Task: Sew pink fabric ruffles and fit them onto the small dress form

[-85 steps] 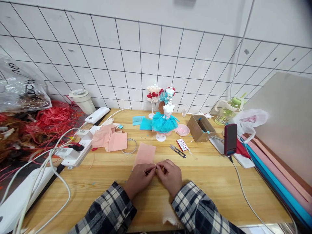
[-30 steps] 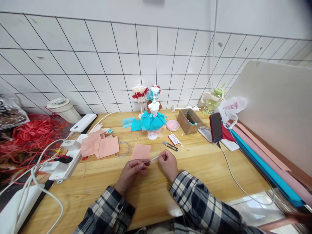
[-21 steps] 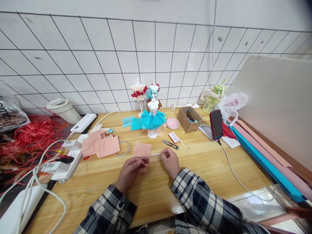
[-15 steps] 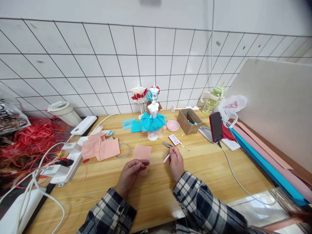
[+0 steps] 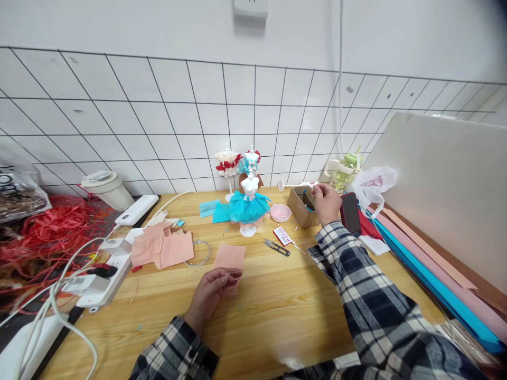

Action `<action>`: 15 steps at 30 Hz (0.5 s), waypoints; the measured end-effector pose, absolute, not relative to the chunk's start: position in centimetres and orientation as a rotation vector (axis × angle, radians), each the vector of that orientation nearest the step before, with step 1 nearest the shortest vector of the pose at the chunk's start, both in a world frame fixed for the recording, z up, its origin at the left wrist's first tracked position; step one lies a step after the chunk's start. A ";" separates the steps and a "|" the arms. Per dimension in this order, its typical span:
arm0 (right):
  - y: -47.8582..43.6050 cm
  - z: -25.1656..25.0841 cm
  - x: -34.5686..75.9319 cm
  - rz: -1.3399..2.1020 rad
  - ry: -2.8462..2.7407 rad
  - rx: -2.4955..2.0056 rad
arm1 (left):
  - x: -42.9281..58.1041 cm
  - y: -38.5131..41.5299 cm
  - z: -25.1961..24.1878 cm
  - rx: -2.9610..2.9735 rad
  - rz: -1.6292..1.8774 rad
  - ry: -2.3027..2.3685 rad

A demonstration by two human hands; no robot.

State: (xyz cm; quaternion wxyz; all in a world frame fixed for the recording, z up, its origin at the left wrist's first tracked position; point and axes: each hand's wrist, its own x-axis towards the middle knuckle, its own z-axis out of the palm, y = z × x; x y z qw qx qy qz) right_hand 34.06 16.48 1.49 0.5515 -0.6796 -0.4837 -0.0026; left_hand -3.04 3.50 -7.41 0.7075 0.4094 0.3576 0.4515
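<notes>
My left hand (image 5: 212, 295) is closed, thumb and fingertips pinched together over a pink crepe paper piece (image 5: 231, 257) lying on the table. Whatever is between those fingertips is too small to make out. My right hand (image 5: 328, 205) reaches over the right side of the small cardboard box (image 5: 303, 214), its fingertips pinched near the rim. Anything in that pinch is hidden. Thread snips (image 5: 276, 247) and a red-and-white packet (image 5: 282, 236) lie in front of the box. A small white mannequin (image 5: 250, 187) in a blue ruffled skirt (image 5: 249, 207) stands at the centre.
Two dressed mannequins stand behind, one with a cream and red top (image 5: 228, 164). A pink bowl (image 5: 281, 212) sits beside the box. Pink paper sheets (image 5: 162, 245), a wire ring (image 5: 203, 253) and a power strip (image 5: 113, 274) are at left. A phone (image 5: 350, 212) leans at right.
My right hand has moved from beside the snips to the cardboard box, up and right. The white strip in its fingers no longer shows. My left hand stays nearly in place.
</notes>
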 end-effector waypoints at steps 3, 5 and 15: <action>17.6 0.2 35.4 -0.024 -1.310 -1.709 | -3.1 3.4 -7.6 0.934 1.007 0.766; 17.0 -0.1 35.5 -0.077 -1.337 -1.712 | -3.2 3.4 -7.7 0.959 1.001 0.765; 3.7 -3.7 21.0 0.293 -1.893 -1.030 | -2.9 3.4 -7.2 0.976 0.987 0.823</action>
